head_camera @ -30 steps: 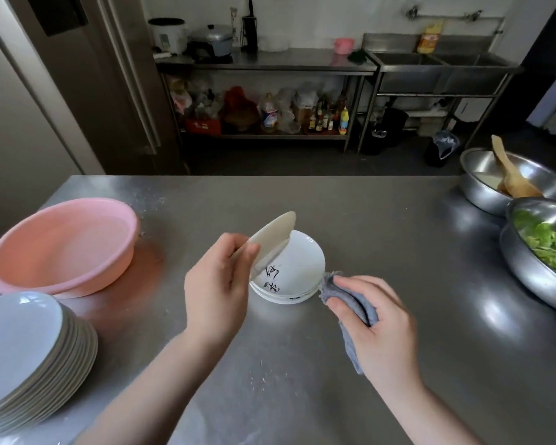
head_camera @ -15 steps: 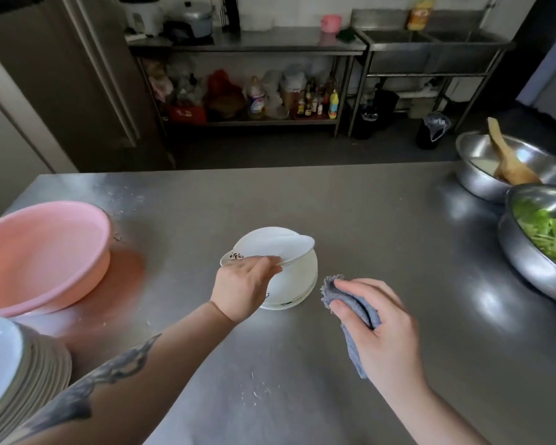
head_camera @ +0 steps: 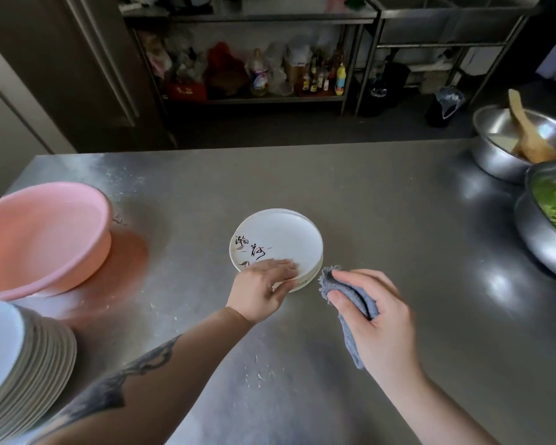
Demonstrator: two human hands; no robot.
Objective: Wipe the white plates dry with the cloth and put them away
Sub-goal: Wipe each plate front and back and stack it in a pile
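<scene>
A small stack of white plates [head_camera: 280, 239] with black brush lettering lies flat in the middle of the steel table. My left hand [head_camera: 259, 289] pinches the near rim of the top plate, fingers over it and thumb beneath. Just right of the stack, my right hand [head_camera: 376, 319] grips a crumpled grey-blue cloth [head_camera: 334, 284], whose tail hangs down toward the table. The cloth is close to the plates without touching them.
A tall stack of larger white plates [head_camera: 20, 358] stands at the near left. A pink basin [head_camera: 39, 239] tilts behind it. Two steel bowls sit at the right edge, one [head_camera: 495, 149] with a wooden spoon [head_camera: 527, 130], one [head_camera: 540, 232] with greens.
My left hand has tipped the raised plate down and laid it flat on top of the small stack. My right hand with the cloth has stayed beside the stack.
</scene>
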